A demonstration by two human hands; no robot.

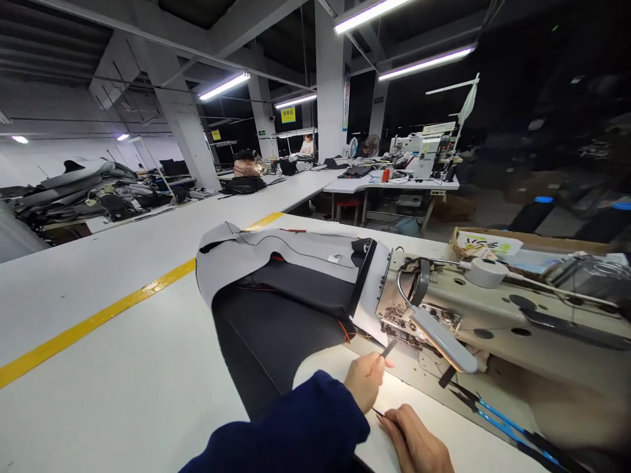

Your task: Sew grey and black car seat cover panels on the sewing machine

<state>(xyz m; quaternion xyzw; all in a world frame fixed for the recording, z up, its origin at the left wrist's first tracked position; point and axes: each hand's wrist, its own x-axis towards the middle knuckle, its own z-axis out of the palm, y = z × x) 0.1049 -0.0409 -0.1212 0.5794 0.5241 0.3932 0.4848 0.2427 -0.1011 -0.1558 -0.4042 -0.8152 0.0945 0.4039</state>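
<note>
My left hand point(365, 379), in a dark blue sleeve, is closed in a pinch on a small thin dark tool point(388, 349) whose tip points at the needle area point(401, 322) of the sewing machine point(493, 309). My right hand point(414, 440) lies lower, fingers pressed together on the table near a thin dark strand; what it holds, if anything, I cannot make out. A grey and black sewn cover point(286, 289) is spread on the white table point(123, 387) to the left of the needle, its white edge reaching the machine.
Blue-handled scissors point(513, 427) lie on the table at the right. A white tape roll point(486, 271) and a cardboard box point(493, 243) sit behind the machine. A yellow line point(98, 318) crosses the table. Other sewing stations, piled covers and seated people are far behind.
</note>
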